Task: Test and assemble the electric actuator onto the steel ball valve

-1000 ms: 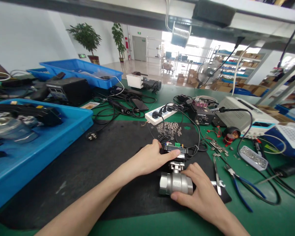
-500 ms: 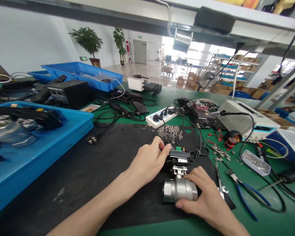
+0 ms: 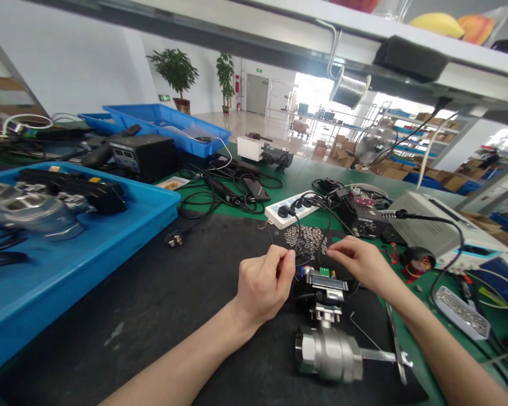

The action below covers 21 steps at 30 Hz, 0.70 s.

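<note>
A steel ball valve [image 3: 332,352] lies on the black mat [image 3: 152,316]. Fixed above it is a black actuator [image 3: 324,282], its top open on a green terminal block [image 3: 324,273]. My left hand [image 3: 266,285] is closed in a pinch just left of the actuator, beside a thin black cable; what its fingertips hold is hidden. Over the actuator's far right side, my right hand [image 3: 362,262] has thumb and fingers pressed together near small metal nuts [image 3: 309,238]. Whether it pinches anything is too small to tell. Neither hand touches the valve body.
Right of the valve lie an open-ended wrench [image 3: 383,355] and a hex key [image 3: 366,331]. A power strip [image 3: 294,210] stands behind the nuts. At left is a blue tray [image 3: 110,276] with valve parts. A soldering iron [image 3: 400,214] and a tray of screws [image 3: 461,312] are at right.
My right hand has let go of the valve body and moved up beside the actuator's top. My left hand stays pinched near the actuator. The view has shifted left.
</note>
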Each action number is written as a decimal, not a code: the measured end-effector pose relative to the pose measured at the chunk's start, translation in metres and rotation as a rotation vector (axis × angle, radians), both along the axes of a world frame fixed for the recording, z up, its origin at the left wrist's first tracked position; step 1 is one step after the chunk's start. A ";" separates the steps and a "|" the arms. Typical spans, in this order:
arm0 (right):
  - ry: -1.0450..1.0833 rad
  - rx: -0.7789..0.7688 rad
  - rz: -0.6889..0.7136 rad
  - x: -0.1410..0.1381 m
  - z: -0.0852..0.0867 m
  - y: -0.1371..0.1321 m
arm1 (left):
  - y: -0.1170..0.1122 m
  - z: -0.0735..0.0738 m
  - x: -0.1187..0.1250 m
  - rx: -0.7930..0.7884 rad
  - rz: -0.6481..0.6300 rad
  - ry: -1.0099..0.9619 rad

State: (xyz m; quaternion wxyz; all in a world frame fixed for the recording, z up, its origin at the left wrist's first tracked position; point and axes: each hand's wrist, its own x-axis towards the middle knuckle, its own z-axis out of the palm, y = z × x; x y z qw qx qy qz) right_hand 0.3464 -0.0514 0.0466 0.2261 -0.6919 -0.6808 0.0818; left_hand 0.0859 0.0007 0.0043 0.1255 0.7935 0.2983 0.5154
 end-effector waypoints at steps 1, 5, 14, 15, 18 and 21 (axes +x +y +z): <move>-0.047 -0.020 0.035 -0.003 -0.004 0.017 | 0.000 0.000 -0.001 0.024 -0.009 -0.007; -0.195 -0.122 0.096 -0.012 -0.026 0.054 | -0.003 0.001 -0.004 0.092 -0.042 -0.013; -0.132 -0.182 0.080 -0.007 -0.038 0.056 | -0.002 0.001 -0.005 0.124 -0.043 0.001; -0.088 -0.168 0.073 -0.007 -0.035 0.054 | -0.002 0.002 -0.005 0.125 -0.041 0.003; 0.077 -0.113 0.029 -0.003 -0.026 0.045 | -0.003 0.002 -0.004 0.130 -0.033 0.006; 0.272 -0.073 -0.034 0.002 -0.019 0.036 | -0.003 0.002 -0.004 0.139 -0.031 0.011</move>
